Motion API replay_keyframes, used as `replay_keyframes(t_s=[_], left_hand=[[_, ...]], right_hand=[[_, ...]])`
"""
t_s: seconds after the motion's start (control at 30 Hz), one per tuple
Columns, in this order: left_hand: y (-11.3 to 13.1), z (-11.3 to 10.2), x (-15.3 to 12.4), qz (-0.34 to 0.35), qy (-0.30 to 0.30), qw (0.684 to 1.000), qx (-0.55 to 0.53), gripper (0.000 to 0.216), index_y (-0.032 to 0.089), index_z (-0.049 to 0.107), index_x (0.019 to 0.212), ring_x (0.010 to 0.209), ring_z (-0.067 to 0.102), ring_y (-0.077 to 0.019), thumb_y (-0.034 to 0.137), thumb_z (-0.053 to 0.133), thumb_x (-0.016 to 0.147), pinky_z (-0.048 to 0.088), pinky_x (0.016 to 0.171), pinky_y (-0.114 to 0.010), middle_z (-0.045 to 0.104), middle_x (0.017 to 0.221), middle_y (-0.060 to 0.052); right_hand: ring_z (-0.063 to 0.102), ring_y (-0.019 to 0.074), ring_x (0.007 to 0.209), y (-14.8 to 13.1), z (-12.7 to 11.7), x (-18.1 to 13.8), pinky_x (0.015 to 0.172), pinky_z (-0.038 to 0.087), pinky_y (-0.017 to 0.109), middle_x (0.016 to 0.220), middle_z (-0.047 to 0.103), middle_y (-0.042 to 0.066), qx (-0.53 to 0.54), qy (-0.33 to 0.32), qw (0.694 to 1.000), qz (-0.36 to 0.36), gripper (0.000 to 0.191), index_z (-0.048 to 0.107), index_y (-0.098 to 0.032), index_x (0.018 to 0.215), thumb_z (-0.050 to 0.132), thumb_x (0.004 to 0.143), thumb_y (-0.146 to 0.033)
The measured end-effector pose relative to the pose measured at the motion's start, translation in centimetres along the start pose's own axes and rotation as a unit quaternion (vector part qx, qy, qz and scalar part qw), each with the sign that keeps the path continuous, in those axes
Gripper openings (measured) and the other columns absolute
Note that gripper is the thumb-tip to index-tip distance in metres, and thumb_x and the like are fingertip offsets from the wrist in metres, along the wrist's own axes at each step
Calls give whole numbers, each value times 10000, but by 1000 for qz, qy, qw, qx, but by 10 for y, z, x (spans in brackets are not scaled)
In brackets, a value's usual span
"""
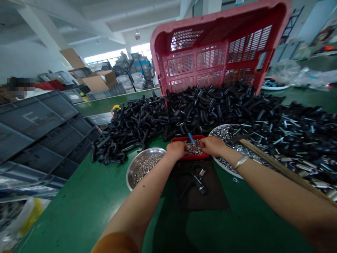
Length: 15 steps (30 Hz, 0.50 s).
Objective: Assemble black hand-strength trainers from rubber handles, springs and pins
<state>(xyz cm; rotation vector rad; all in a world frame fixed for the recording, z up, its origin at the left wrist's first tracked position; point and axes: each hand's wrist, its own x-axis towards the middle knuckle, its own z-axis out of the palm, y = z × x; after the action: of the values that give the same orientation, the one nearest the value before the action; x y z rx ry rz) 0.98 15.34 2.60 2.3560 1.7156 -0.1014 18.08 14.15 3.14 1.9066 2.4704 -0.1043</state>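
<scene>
Both arms reach forward to a small red tray (191,136) full of small metal parts (194,148). My left hand (177,150) is at the tray's left end, its fingers curled down among the parts. At the right end, my right hand (212,145) has its fingers pinched together over the same parts. Whatever either hand grips is too small to make out. A blue-handled tool (191,138) stands tilted in the tray. Just below lies a dark mat (210,200), bearing a black curved piece (198,182) with a metal spring (202,173).
Left of the tray is a steel bowl (129,175) of small rings; a white dish (223,169) of metal parts stands right. A wooden-handled tool (265,154) lies across it. Black curved parts (147,121) pile up before a tipped red crate (221,17). Grey crates (47,123) stand left.
</scene>
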Motion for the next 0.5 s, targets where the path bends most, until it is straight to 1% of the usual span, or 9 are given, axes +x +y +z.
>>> replay_keyframes(t_s=[0.07, 0.13, 0.2, 0.33, 0.4, 0.5], left_hand=[[-1, -1, 0, -3, -7, 1000, -3, 260, 261, 666, 886, 959, 575, -247, 376, 660, 653, 440, 794, -326, 643, 1019, -60], [-2, -1, 1, -7, -11, 1000, -12, 222, 269, 674, 854, 932, 586, -239, 361, 656, 652, 442, 782, -318, 653, 992, -51], [-4, 0, 1, -16, -4, 1000, -27, 201, 280, 670, 860, 906, 595, -222, 361, 622, 682, 442, 771, -305, 659, 977, -38], [-11, 0, -1, -32, 36, 996, -69, 222, 286, 642, 939, 915, 586, -191, 351, 541, 753, 434, 764, -276, 651, 1000, -21], [-16, 1, -1, -36, 52, 993, -96, 225, 270, 638, 941, 897, 587, -179, 357, 531, 763, 433, 747, -259, 654, 979, -17], [-22, 2, 0, -41, 70, 987, -136, 209, 240, 637, 899, 835, 593, -164, 363, 540, 762, 433, 713, -244, 663, 917, -13]], right_hand=[[594, 226, 879, -8, -1, 0, 711, 435, 293, 934, 655, 93, -4, 0, 1000, -15, 245, 661, -212, 928, 530, 730, -274], [566, 228, 967, -19, -1, 3, 770, 427, 301, 1033, 631, 82, -4, -1, 999, -47, 284, 641, -245, 1000, 533, 743, -296], [560, 235, 984, -28, 0, 8, 784, 428, 309, 1059, 622, 85, -7, -11, 998, -69, 265, 653, -237, 974, 549, 734, -284], [586, 257, 925, -35, 3, 17, 750, 444, 331, 987, 640, 126, -13, -27, 996, -82, 201, 676, -183, 877, 560, 729, -254], [582, 247, 938, -33, 6, 19, 759, 440, 319, 993, 636, 117, -11, -23, 995, -92, 196, 668, -190, 882, 542, 750, -260], [582, 224, 941, -28, 11, 18, 758, 441, 304, 1030, 618, 113, -6, -10, 996, -93, 233, 640, -190, 940, 462, 807, -259]])
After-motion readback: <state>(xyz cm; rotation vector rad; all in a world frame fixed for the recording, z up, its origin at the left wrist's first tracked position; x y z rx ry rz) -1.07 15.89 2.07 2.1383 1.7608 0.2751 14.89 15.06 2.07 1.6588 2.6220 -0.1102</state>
